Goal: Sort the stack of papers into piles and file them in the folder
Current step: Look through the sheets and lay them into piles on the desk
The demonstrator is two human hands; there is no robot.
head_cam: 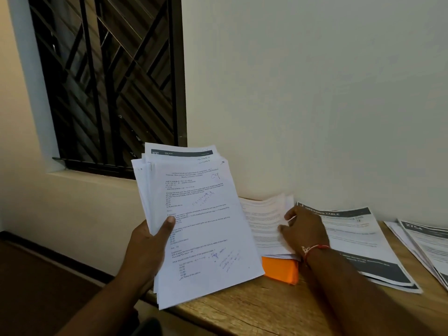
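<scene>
Head camera looked down on my left hand, which gripped the stack of papers at its left edge, thumb pressed across the top sheet. The stack was tilted up over the near edge of the wooden table. My right hand rested with relaxed fingers on a pile of sheets lying on the orange folder, just right of the stack. The stack hid the folder's left part. A second pile and a third pile lay further right.
</scene>
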